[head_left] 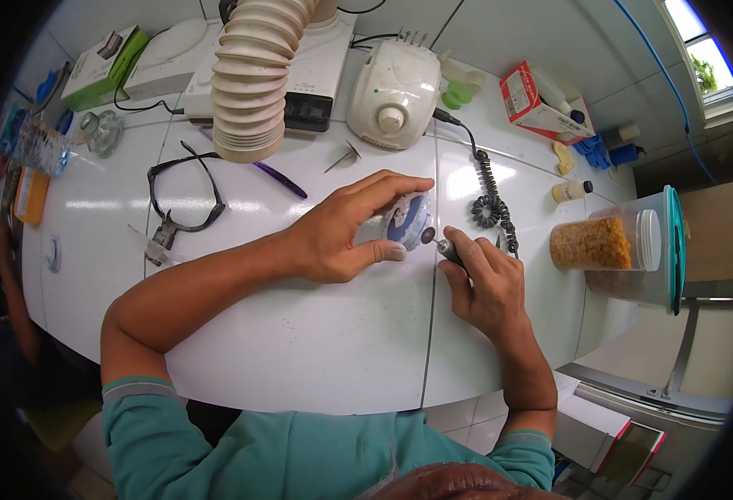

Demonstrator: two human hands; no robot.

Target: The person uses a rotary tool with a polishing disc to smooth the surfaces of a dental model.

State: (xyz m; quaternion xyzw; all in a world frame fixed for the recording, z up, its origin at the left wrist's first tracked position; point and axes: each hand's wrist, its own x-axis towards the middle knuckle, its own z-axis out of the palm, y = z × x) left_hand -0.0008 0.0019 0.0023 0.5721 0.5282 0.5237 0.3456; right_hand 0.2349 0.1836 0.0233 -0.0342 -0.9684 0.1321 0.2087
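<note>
Over the white worktop, my left hand (337, 233) is closed around a small rounded block (408, 218), white and blue-grey, probably a dental cast. Thumb and fingers grip it from its left side, hiding part of it. A rotary handpiece (450, 252) sits in my right hand (493, 287), pinched like a pen. Its tip carries a small dark disc (428, 236), right at the block's right edge; whether they touch I cannot tell. The handpiece's rear end is hidden under my fingers. Behind the block stands a white control unit (393, 96) with a knob, and a black coiled cord (485, 210) runs from it.
A ribbed suction hose (251, 83) hangs above the worktop. Loupe-like glasses (190, 225) and a purple pen (281, 179) lie to the left. On the right are a small bottle (568, 192), a jar of orange granules (600, 243) and a teal-lidded container (676, 250).
</note>
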